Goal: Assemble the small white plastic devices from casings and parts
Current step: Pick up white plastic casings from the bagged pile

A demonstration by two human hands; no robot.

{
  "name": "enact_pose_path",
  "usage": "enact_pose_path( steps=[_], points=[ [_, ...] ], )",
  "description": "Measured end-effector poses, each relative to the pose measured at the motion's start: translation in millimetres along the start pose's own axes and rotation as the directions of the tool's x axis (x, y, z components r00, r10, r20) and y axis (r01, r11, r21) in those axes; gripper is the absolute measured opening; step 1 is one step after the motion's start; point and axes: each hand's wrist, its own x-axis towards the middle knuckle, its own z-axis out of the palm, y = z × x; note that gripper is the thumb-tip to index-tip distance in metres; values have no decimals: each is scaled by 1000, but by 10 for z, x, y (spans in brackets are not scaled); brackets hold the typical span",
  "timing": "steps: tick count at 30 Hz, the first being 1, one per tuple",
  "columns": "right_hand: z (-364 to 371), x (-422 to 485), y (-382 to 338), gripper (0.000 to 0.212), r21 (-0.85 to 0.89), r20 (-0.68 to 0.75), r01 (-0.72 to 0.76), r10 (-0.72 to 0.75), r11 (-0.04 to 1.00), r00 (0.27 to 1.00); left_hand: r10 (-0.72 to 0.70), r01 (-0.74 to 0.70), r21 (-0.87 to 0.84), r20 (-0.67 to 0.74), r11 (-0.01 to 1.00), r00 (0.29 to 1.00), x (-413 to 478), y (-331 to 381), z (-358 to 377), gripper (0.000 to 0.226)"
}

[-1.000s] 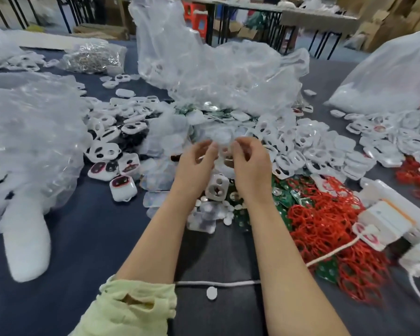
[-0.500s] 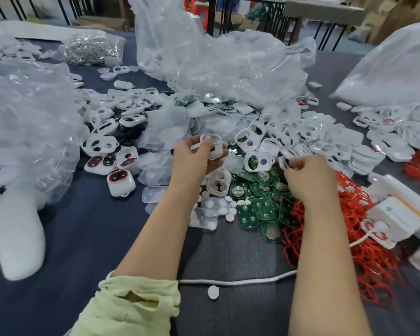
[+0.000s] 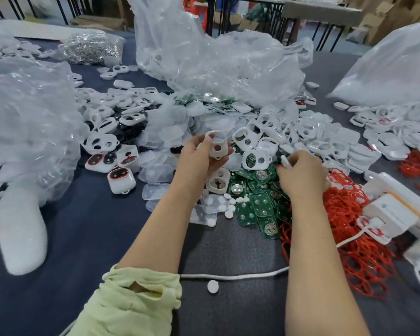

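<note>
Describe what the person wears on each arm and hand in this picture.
The left arm carries a pale yellow-green sleeve, crumpled and bunched near the elbow, with a torn hole in the cloth. The right arm shows no sleeve. The left hand and right hand are bare: no gloves, rings or watch visible.

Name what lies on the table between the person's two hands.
In the head view, a loose white casing with two holes lies between the left hand, which grips a second casing, and the right hand, resting on green circuit boards.
</note>
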Motion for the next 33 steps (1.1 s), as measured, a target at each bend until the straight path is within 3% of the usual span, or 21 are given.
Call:
enact_pose_path(
  steps=[3, 5, 8, 11, 14, 17, 21, 26, 28, 29, 31, 33],
  points=[
    [-22, -15, -39, 20, 178, -121, 126, -105, 976, 987, -11, 10, 19, 12, 1000, 1000, -5, -5, 2, 30],
    [-40, -34, -96, 26, 315, -128, 193, -160, 929, 979, -12, 12, 25, 14, 1000, 1000, -1, -7, 0, 30],
    [-46, -58, -178, 32, 502, -10, 126, -140, 855, 990, -9, 8, 32, 20, 999, 1000, -1, -12, -2, 25],
    [-66, -63, -226, 23, 660, 63, 52, -123, 750, 990, -9, 8, 34, 21, 999, 1000, 1, -15, -7, 24],
    [-39, -64, -211, 10, 565, -4, 160, -191, 809, 982, -12, 12, 32, 23, 999, 1000, 0, -10, -4, 23],
    [22, -29, -164, 27, 437, -85, 217, -201, 873, 976, -12, 11, 22, 26, 1000, 1000, 2, -11, -10, 22],
    [65, 21, -134, 31, 302, -157, 187, -144, 935, 977, -12, 12, 13, 27, 1000, 1000, 4, -19, -16, 22],
    [-4, -28, -162, 35, 227, -308, 161, -87, 961, 948, -10, 10, -13, 32, 1000, 999, 21, -39, -29, 25],
    [-102, -108, -254, 33, 268, -360, 231, -126, 935, 924, -3, 3, -21, 23, 1000, 1000, 25, -47, -27, 24],
    [-160, -183, -311, 31, 363, -309, 268, -156, 893, 938, -6, 7, -45, 15, 999, 1000, 32, -47, -24, 21],
    [-296, -527, -445, 26, 588, -24, 263, -308, 765, 951, -14, 12, -117, -15, 993, 1000, 75, 9, -13, 12],
    [-328, -1035, -542, 27, 686, 188, 267, -519, 677, 834, 19, -25, -151, -40, 988, 999, 154, 121, 17, 6]
  ],
)
